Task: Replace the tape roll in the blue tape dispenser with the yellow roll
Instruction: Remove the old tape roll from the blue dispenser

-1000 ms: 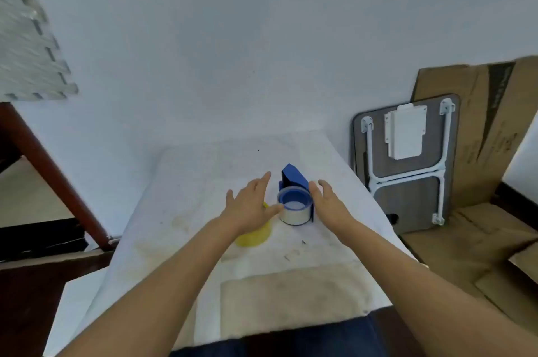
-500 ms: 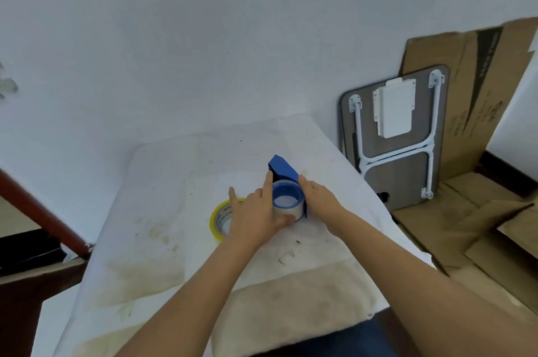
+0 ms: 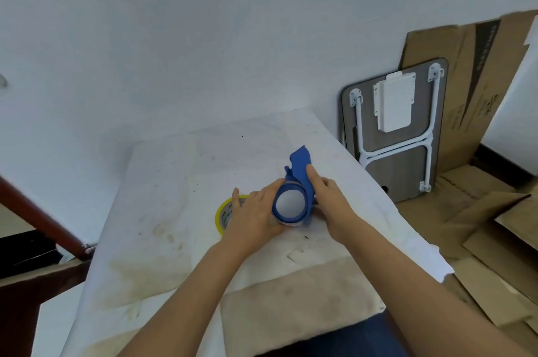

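The blue tape dispenser (image 3: 300, 170) stands on the white-covered table (image 3: 174, 211), with a roll on a blue core (image 3: 289, 206) seated in it. My left hand (image 3: 253, 215) wraps the roll's left side. On the dispenser's right side, my right hand (image 3: 332, 199) presses against the blue body, its index finger lying along the body. Flat on the table just left of my left hand lies the yellow roll (image 3: 222, 215), partly hidden by that hand.
A stained beige cloth patch (image 3: 291, 307) covers the table's near edge. To the right, a folded grey table with white legs (image 3: 396, 129) leans on the wall, with flattened cardboard (image 3: 480, 211) behind and on the floor. A dark red wooden beam (image 3: 37, 217) runs at the left.
Both hands came in from hovering beside the dispenser and closed on it. The yellow roll, earlier under my left hand, now shows beside it. The view tilted down and closer.
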Tool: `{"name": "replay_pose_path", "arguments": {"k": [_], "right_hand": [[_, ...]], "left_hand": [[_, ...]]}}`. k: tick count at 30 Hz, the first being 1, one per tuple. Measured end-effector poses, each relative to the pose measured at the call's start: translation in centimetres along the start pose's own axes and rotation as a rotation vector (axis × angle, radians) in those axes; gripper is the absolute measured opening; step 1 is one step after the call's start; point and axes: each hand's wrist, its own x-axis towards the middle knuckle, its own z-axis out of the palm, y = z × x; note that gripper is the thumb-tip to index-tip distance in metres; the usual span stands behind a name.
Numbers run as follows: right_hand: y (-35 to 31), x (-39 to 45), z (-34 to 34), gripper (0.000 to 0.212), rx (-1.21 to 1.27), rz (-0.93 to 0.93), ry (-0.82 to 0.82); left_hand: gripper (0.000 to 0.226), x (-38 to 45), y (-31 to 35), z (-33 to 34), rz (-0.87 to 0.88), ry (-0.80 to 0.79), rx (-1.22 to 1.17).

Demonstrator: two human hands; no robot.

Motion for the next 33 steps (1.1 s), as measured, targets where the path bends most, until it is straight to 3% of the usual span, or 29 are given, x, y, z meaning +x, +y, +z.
{"name": "replay_pose_path", "arguments": {"k": [7,14,18,24,27,33], "right_hand": [[0.8,-1.7,-0.1,0.062,0.140,-0.036,-0.089],[1.0,-2.9,0.2,0.046,0.322,0.012,-0.099],[0.8,-3.5,0.3,0.060,0.280,0.000,-0.094],[0.5,-3.5,-0.2,0.070,0.210,-0.084,-0.150],[0.3,-3.6,-0.7,0.067,0.196,-0.114,-0.160],[-0.1,-3.7,-1.1,0.084,0.166,-0.096,-0.179]], "left_hand": [[0.089,-2.0,0.3,-0.8,0.059,-0.007,0.021],[0.102,-4.0,1.7,-3.0,-0.005,-0.066,-0.466],[0.076,-4.0,2.4,-3.7,-0.188,-0.041,-0.607],[0.030,-3.6,2.4,-4.4,-0.268,0.095,-0.493],[0.027,-3.2,2.5,-4.7,-0.253,0.134,-0.420],[0.030,-2.4,2.5,-4.9,-0.209,0.171,-0.348]]}}
